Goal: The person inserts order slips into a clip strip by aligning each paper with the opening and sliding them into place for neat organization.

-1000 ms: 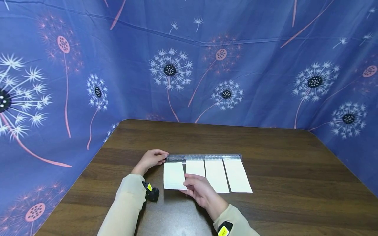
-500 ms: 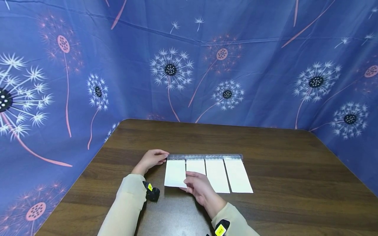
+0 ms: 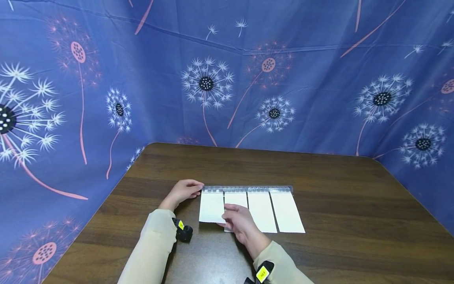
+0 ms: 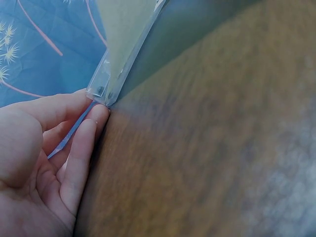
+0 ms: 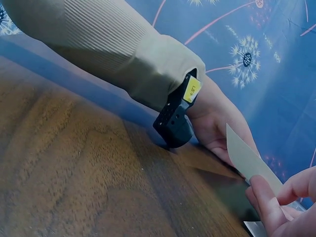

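A clear plastic strip (image 3: pixel 255 189) lies across the table, with a row of white cards at its near side. My left hand (image 3: pixel 182 192) pinches the strip's left end; the left wrist view shows thumb and fingers at the end of the clear plastic (image 4: pixel 102 81). My right hand (image 3: pixel 239 221) pinches the leftmost white card (image 3: pixel 211 207) by its lower right part. That card's top edge meets the strip, and its near edge looks raised off the table in the right wrist view. The other cards (image 3: pixel 260 215) lie flat; my right hand partly covers the second one.
The brown wooden table (image 3: pixel 337 189) extends around the strip on all sides. A blue curtain with dandelion print (image 3: pixel 159 79) hangs behind and to the left. Black wrist cameras (image 3: pixel 183 232) sit on both sleeves.
My right hand has moved the leftmost card away from me, so its top edge now reaches the strip. The left hand has stayed at the strip's end.
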A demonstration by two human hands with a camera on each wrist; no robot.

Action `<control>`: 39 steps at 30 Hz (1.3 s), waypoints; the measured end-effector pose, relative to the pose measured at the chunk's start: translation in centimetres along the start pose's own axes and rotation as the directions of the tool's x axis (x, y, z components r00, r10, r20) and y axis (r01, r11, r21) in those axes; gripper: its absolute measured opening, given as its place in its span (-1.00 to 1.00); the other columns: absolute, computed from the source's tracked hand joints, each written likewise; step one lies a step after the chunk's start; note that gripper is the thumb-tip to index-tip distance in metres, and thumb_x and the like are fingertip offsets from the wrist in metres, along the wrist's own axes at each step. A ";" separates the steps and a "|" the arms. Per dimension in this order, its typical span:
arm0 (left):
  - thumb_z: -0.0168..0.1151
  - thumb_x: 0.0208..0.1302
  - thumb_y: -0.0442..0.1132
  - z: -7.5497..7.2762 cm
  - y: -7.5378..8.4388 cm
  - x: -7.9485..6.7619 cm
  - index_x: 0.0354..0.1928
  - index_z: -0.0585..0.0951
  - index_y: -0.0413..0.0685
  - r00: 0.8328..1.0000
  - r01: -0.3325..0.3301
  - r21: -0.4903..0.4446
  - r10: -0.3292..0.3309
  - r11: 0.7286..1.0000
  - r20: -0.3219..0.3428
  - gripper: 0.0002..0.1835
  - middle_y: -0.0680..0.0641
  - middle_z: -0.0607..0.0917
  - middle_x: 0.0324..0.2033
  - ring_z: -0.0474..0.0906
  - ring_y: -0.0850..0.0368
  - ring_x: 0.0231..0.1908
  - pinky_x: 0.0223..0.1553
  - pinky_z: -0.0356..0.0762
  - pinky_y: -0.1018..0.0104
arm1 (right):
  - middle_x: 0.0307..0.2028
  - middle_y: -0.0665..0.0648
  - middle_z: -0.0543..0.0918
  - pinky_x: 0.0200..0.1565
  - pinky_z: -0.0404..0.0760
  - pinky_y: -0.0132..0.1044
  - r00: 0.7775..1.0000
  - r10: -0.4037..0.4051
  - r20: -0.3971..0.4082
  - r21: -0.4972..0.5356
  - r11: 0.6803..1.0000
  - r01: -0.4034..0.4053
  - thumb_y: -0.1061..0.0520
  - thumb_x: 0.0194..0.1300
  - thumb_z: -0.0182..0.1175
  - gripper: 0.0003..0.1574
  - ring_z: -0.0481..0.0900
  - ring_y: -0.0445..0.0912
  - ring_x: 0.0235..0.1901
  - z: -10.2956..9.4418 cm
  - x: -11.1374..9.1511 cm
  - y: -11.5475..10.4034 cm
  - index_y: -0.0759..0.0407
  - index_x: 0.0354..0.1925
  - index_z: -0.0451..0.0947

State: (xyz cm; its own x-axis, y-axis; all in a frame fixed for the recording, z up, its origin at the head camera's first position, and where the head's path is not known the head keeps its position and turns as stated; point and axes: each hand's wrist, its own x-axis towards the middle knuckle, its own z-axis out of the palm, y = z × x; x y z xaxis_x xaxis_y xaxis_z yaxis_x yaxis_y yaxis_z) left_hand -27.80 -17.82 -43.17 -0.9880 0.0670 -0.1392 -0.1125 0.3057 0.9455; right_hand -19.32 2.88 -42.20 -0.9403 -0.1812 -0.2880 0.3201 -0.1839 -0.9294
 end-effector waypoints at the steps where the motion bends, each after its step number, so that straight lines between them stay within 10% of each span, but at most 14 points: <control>1: 0.21 0.27 -0.26 0.0 0.0 0.0 -0.09 0.64 -0.25 1.000 0.002 -0.002 -0.002 1.000 -0.001 -0.75 -0.10 0.65 -0.22 0.59 0.19 -0.33 -0.22 0.57 0.31 | -0.26 0.28 0.53 -0.53 0.53 -0.55 1.000 0.000 -0.004 -0.004 1.000 0.000 0.52 0.07 -0.02 -0.42 0.55 -0.21 -0.53 0.0 0.1 0.0 0.61 0.13 0.25; 39: 0.20 0.28 -0.26 0.1 0.3 -0.3 -0.09 0.64 -0.24 1.000 0.017 -0.003 -0.017 1.000 -0.009 -0.76 -0.09 0.65 -0.22 0.58 0.19 -0.32 -0.23 0.57 0.33 | -0.31 0.23 0.57 -0.24 0.62 -0.31 0.999 -0.044 0.000 -0.016 0.999 0.044 0.38 0.22 -0.01 -0.49 0.56 -0.13 -0.41 -1.1 -0.8 -0.3 0.63 0.12 0.24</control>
State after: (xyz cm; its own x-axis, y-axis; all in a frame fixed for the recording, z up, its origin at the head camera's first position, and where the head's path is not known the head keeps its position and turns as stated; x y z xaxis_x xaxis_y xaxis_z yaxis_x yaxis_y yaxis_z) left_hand -27.55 -17.70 -42.85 -0.9868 0.0533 -0.1529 -0.1298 0.3039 0.9438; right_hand -18.78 4.16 -41.91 -0.9536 -0.1730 -0.2464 0.2761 -0.1766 -0.9448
